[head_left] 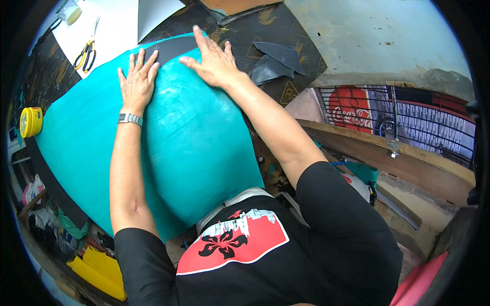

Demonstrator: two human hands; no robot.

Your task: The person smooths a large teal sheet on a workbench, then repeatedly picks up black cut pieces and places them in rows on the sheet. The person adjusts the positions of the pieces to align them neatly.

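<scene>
A large teal sheet, leather-like, spreads over the table and hangs over its near edge toward my body. On its far edge lies a dark grey curved flat piece. My left hand rests flat, its fingertips on the left end of the dark piece. Toward the right end of that piece, my right hand is stretched out with fingers spread and thumb apart over the teal sheet. Neither hand grips anything. Whether the right palm presses on the sheet is hard to tell.
Yellow-and-black handled scissors lie on white sheets at the far left. A round yellow tin sits by the sheet's left edge. Dark scraps lie right of my right hand. A barred opening is at right.
</scene>
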